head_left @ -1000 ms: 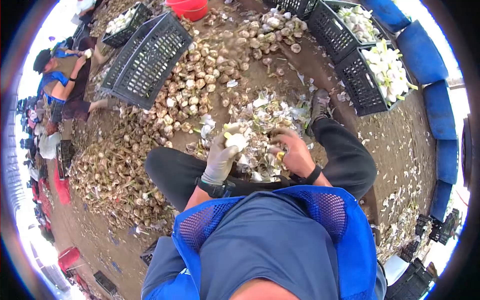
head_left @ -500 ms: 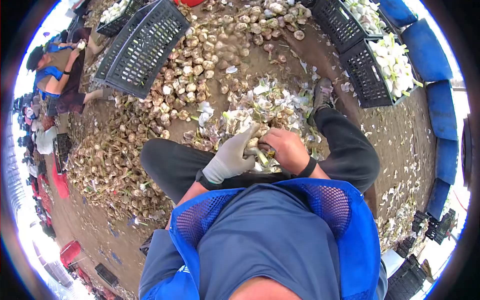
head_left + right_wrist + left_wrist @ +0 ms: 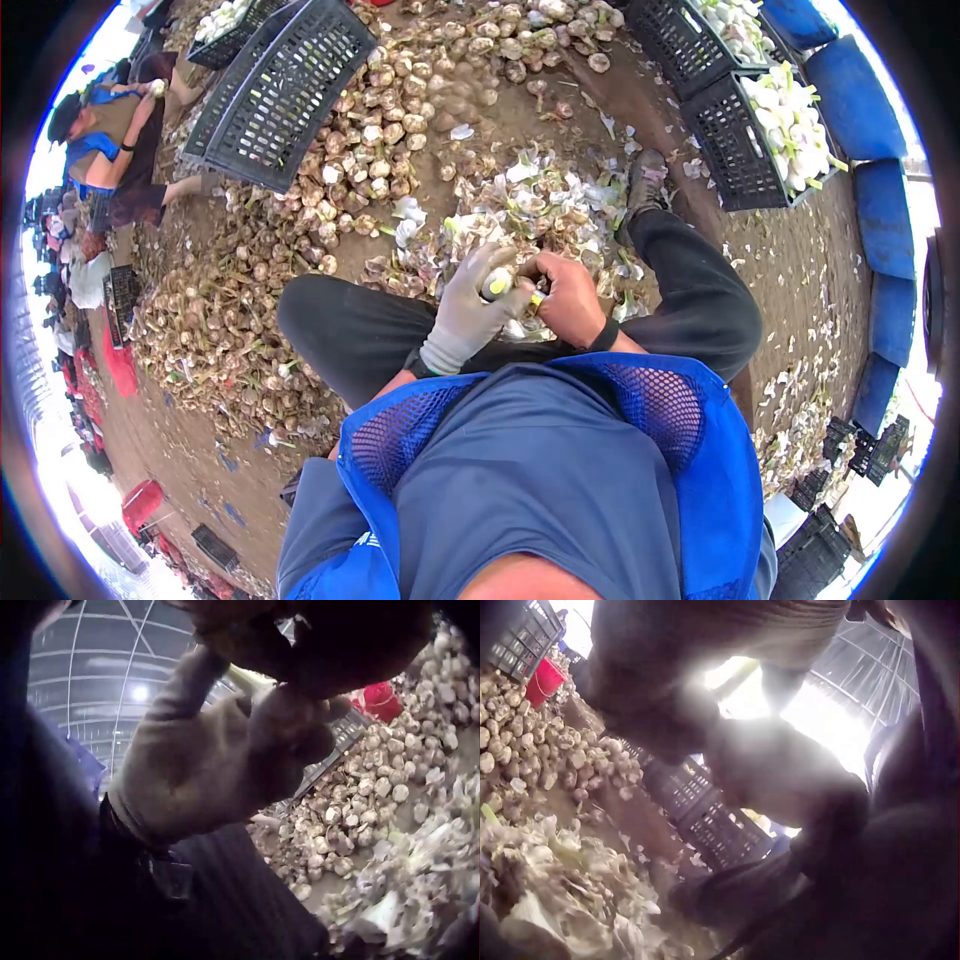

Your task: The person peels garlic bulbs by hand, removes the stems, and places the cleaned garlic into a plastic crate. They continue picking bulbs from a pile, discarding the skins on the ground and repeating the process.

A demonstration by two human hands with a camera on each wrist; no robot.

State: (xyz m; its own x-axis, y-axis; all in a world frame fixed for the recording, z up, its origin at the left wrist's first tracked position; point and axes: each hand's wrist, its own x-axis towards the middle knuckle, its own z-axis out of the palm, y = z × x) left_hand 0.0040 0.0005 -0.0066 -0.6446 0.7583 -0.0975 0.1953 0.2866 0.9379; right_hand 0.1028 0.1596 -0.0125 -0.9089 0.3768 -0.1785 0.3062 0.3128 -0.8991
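Note:
In the head view my gloved left hand [image 3: 468,308] grips a pale garlic bulb [image 3: 495,284] in front of my lap, thumb reaching toward the other hand. My bare right hand [image 3: 572,300] is close against it, fingers curled round a small tool with a yellow part [image 3: 539,298]; I cannot tell its kind, as the fingers cover most of it. From the right wrist, the glove [image 3: 202,761] shows with a pale stem [image 3: 251,681] between the hands. Dark, blurred hands fill much of the left wrist view.
Peeled skins [image 3: 520,205] lie heaped beyond my hands. Unpeeled garlic bulbs [image 3: 240,330] spread to the left. A black crate [image 3: 285,100] stands tilted at upper left; another crate [image 3: 735,150] holds white garlic at right. Blue barrels [image 3: 885,225] line the right edge. Another person [image 3: 115,135] sits at left.
A second ago my hands were apart, the left holding up a white bulb. They came together over a bulb with its stem toward me; now its pale end faces up.

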